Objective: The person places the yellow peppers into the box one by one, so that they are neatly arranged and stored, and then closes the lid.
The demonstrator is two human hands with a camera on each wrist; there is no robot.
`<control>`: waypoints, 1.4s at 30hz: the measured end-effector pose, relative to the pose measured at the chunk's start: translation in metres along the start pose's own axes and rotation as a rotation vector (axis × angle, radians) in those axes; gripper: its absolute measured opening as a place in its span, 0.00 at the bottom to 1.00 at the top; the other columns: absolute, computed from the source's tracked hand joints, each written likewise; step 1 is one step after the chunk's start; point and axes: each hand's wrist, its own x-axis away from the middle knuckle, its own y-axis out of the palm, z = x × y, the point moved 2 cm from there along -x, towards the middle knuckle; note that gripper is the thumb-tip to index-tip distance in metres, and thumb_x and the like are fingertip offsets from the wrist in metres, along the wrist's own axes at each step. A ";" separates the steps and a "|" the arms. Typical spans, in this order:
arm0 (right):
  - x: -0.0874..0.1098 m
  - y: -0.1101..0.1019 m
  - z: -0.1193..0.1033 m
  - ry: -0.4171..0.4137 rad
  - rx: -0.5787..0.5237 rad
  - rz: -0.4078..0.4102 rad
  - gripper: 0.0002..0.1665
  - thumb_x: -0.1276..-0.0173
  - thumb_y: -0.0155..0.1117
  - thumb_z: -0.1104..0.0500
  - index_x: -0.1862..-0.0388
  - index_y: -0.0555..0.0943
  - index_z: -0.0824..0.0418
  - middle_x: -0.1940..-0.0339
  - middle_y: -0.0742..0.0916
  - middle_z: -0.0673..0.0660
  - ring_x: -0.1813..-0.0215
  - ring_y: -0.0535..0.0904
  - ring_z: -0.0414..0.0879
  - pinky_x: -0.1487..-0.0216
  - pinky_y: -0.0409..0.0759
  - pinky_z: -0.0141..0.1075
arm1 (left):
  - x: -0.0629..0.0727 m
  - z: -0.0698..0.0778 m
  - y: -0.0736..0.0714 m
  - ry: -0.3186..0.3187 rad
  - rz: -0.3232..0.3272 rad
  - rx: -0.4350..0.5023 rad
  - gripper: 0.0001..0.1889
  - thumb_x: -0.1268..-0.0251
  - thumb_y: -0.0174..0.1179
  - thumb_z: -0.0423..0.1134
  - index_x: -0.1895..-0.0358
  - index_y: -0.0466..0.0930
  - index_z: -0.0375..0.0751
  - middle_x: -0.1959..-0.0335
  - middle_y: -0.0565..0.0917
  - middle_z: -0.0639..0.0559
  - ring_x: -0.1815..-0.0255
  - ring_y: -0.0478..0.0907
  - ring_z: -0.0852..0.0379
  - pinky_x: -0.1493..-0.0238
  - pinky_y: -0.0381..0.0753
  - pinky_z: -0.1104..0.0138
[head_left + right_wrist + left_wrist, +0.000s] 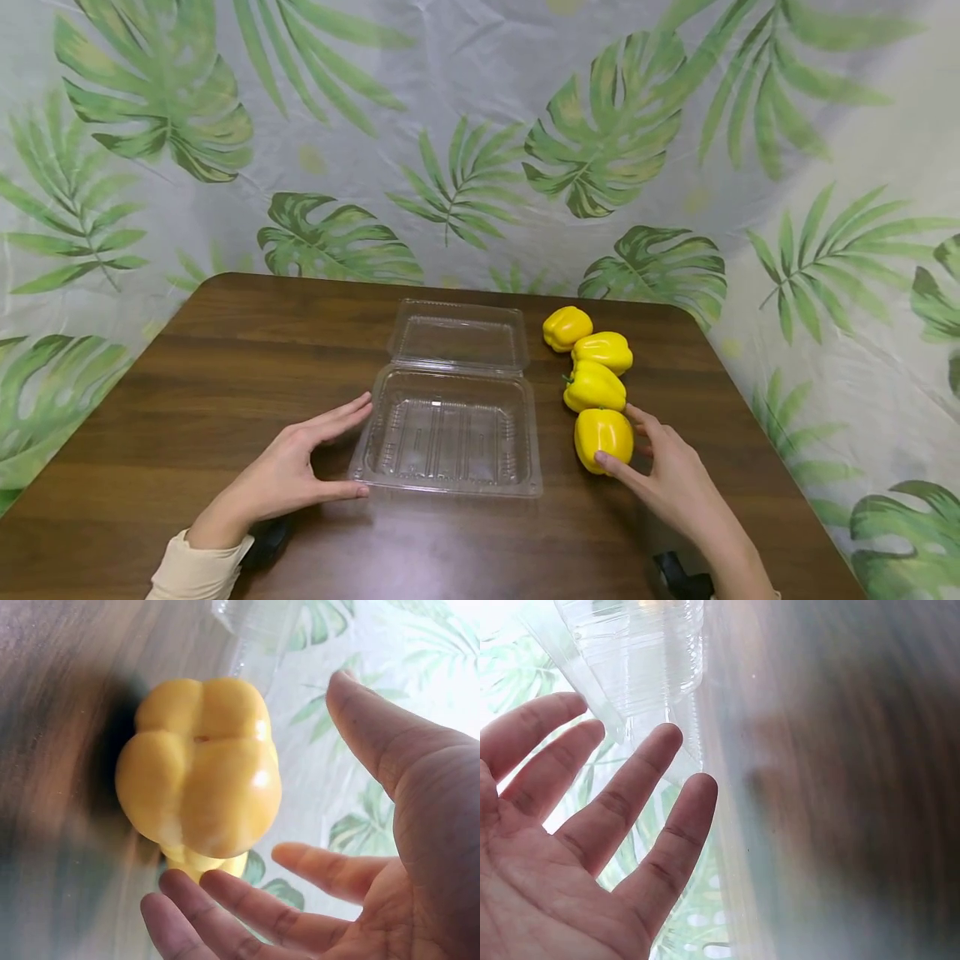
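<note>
An opened clear plastic clamshell container (450,442) lies on the wooden table, its lid (459,340) folded back toward the far edge. At its left side is my left hand (281,471), fingers and thumb spread, with the fingertips by the rim. The left wrist view shows that palm bare and the fingers relaxed. To the container's right, several yellow bell peppers run in a line away from me. My right hand (678,475) is spread around the nearest yellow bell pepper (604,437), thumb in front and fingers behind. In the right wrist view, a gap shows between the palm and this pepper (202,772).
Behind the nearest pepper lie a third-row pepper (595,387) with a green stem, another pepper (604,352) and the farthest pepper (567,328), close together. The brown table (225,375) ends at a leaf-print cloth (480,167) behind it.
</note>
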 end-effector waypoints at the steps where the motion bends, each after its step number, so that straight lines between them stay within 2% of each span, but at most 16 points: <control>1: 0.000 0.001 0.000 0.000 -0.004 0.006 0.59 0.29 0.71 0.30 0.16 0.63 0.66 0.31 0.80 0.76 0.38 0.86 0.69 0.41 0.86 0.63 | 0.001 0.000 0.000 0.002 0.004 0.000 0.50 0.48 0.85 0.54 0.20 0.73 0.46 0.18 0.72 0.49 0.22 0.75 0.42 0.28 0.58 0.87; 9: -0.001 0.008 0.004 0.030 -0.026 0.001 0.61 0.29 0.71 0.31 0.17 0.61 0.73 0.28 0.80 0.76 0.36 0.86 0.67 0.37 0.83 0.62 | 0.002 -0.001 -0.001 0.011 -0.004 -0.007 0.49 0.46 0.84 0.56 0.20 0.73 0.46 0.18 0.72 0.48 0.23 0.75 0.42 0.28 0.58 0.86; 17: -0.003 0.011 0.007 0.036 -0.055 -0.006 0.60 0.28 0.71 0.32 0.16 0.61 0.72 0.28 0.80 0.74 0.37 0.87 0.65 0.38 0.85 0.60 | -0.002 -0.003 -0.002 -0.004 -0.017 -0.020 0.50 0.45 0.82 0.58 0.19 0.71 0.49 0.17 0.71 0.51 0.21 0.74 0.45 0.26 0.68 0.76; 26: -0.006 0.017 0.016 0.057 -0.093 -0.023 0.56 0.26 0.69 0.34 0.15 0.61 0.66 0.28 0.81 0.72 0.36 0.86 0.64 0.42 0.88 0.56 | 0.000 -0.002 -0.001 -0.009 -0.026 -0.004 0.50 0.45 0.82 0.58 0.19 0.72 0.48 0.17 0.71 0.50 0.22 0.74 0.45 0.25 0.70 0.74; 35: -0.005 0.018 0.026 0.038 -0.164 -0.076 0.51 0.26 0.72 0.39 0.15 0.63 0.59 0.27 0.81 0.69 0.37 0.87 0.59 0.43 0.88 0.51 | 0.006 -0.001 0.004 0.006 -0.011 0.029 0.48 0.45 0.81 0.59 0.21 0.75 0.47 0.19 0.74 0.50 0.23 0.77 0.44 0.27 0.73 0.74; 42: -0.010 0.013 0.025 -0.046 -0.210 -0.114 0.47 0.25 0.73 0.47 0.15 0.64 0.59 0.27 0.82 0.69 0.36 0.87 0.58 0.41 0.87 0.50 | 0.003 -0.002 0.004 0.048 0.021 0.012 0.47 0.47 0.82 0.60 0.24 0.77 0.46 0.21 0.76 0.50 0.25 0.79 0.45 0.28 0.74 0.73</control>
